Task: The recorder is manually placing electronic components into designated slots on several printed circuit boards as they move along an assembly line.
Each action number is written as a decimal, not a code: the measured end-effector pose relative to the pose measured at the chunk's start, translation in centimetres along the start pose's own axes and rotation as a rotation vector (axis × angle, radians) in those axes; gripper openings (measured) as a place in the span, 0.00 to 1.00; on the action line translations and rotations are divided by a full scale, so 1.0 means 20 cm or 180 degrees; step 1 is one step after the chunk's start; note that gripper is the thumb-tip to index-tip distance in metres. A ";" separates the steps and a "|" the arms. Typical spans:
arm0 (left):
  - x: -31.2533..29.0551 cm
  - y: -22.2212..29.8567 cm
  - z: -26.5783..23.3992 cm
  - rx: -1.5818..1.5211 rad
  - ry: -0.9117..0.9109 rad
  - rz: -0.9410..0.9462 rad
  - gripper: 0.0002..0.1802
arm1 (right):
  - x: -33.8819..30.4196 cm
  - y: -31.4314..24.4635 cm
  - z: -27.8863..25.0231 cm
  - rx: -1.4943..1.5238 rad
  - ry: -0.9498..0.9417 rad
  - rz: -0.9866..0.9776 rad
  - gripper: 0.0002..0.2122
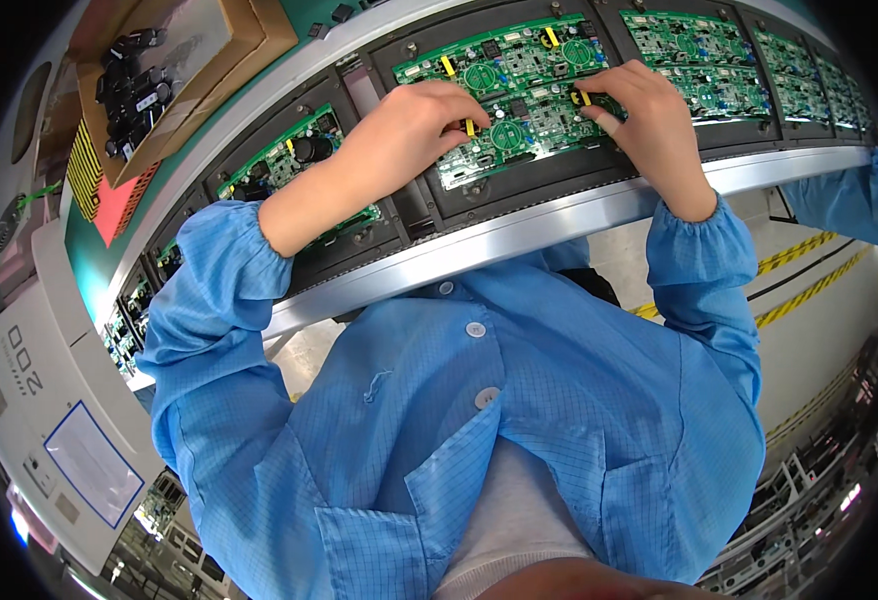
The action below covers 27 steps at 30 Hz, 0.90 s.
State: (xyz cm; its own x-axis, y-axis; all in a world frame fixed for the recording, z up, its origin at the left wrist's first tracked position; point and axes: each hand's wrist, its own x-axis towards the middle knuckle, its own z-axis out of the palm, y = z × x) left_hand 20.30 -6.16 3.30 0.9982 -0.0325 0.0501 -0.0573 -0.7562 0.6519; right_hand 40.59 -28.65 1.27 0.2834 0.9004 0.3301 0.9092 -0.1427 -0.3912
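Observation:
A green circuit board (534, 75) lies in a dark carrier frame in front of me. Over its near left part, my left hand (414, 125) pinches a small black component with a yellow band (470, 128), down at the board's surface. My right hand (649, 115) closes thumb and fingers on a similar yellow-banded component (586, 97) at the near right part. Whether either component sits fully down on the board is hidden by the fingers. Along the far part of the same board stand two more yellow-banded parts (448, 66).
A metal rail (519, 205) runs along the near side. More boards in carriers lie left (309, 150) and right (699, 60). An open cardboard box (244, 50) with black components (139, 95) stands far left, near a white machine (49, 400). Another blue sleeve (844, 200) shows at right.

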 end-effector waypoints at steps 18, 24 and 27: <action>-0.12 0.07 -0.21 0.1672 0.0414 0.0814 0.16 | 0.03 -0.09 0.00 -0.0080 -0.0082 0.0275 0.10; -0.37 -0.18 -0.91 0.2551 0.1126 -0.0034 0.14 | 0.08 -0.20 -0.12 0.0148 0.0034 0.0070 0.14; -0.60 -0.46 -1.18 0.2752 0.0846 -0.0630 0.17 | 0.32 -0.36 -0.19 0.0492 0.0186 -0.0604 0.14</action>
State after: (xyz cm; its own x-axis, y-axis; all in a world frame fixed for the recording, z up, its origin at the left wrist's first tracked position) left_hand 8.42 16.52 14.50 0.9457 0.2194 0.2397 0.2529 -0.9602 -0.1189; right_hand 37.13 -23.40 9.52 0.1335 0.8791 0.4576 0.8915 0.0951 -0.4428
